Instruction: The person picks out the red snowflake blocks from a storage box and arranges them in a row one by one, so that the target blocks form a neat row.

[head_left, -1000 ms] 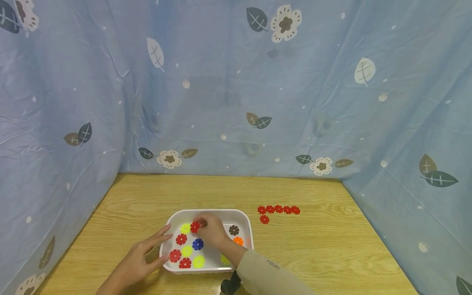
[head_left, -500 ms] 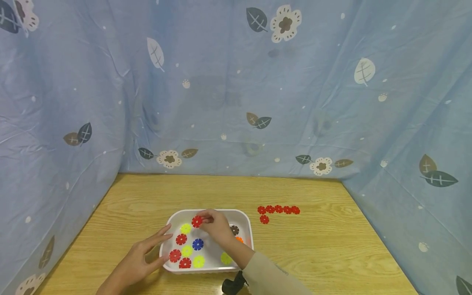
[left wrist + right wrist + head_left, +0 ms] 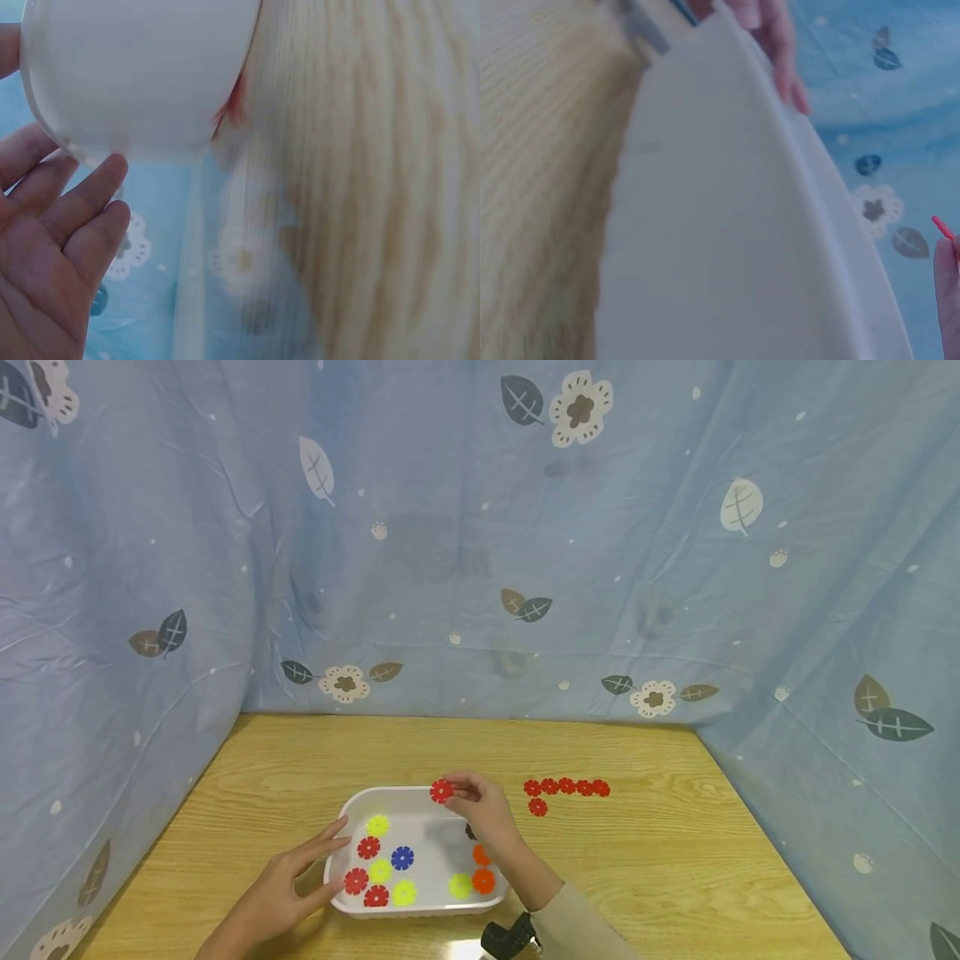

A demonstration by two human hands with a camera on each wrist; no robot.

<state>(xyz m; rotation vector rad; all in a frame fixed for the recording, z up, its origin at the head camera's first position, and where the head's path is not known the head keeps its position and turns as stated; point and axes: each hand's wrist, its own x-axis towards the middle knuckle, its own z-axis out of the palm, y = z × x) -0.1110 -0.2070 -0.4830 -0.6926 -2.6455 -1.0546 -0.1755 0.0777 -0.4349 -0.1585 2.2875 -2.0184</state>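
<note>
My right hand (image 3: 471, 793) pinches a red flower-shaped disc (image 3: 442, 791) above the far rim of a white tray (image 3: 352, 806). In the right wrist view only a thin red edge of the disc (image 3: 943, 227) shows beside a fingertip, over the tray's blurred white wall (image 3: 727, 247). My left hand (image 3: 300, 872) lies open with straight fingers against the tray's left side; in the left wrist view its fingers (image 3: 71, 206) touch the tray's underside (image 3: 142, 75). Several red, yellow, blue and orange discs lie in the tray, among them a blue disc (image 3: 402, 857).
A row of red discs (image 3: 567, 787) lies on the wooden table (image 3: 660, 860) right of the tray, with one more red disc (image 3: 537, 807) just below its left end. Blue patterned cloth (image 3: 480, 543) walls the table at the back and both sides.
My right hand has lifted the red disc out of the tray's middle and carried it up and to the right, past the far rim. The left hand has stayed in place.
</note>
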